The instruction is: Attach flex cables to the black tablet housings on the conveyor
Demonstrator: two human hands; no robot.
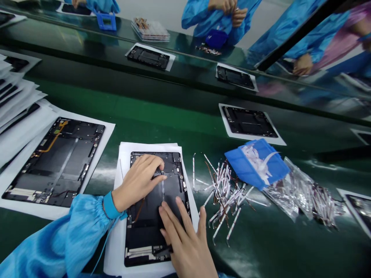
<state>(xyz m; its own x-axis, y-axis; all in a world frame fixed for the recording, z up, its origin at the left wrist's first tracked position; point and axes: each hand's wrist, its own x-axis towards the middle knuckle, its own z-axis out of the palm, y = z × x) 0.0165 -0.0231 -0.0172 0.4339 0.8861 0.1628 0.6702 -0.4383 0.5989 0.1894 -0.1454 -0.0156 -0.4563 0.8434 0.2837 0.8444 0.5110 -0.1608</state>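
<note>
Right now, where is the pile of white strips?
In the head view, the white strips lie on the green bench, right of the black tablet panel, below the blue sheet.

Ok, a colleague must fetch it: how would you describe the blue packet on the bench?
On the green workbench, find the black tablet panel under the left hand. Right of it lies a heap of loose white strips. At the heap's far edge sits the blue packet, overlapping a silvery bag. Nothing else lying there is solid blue.
</note>
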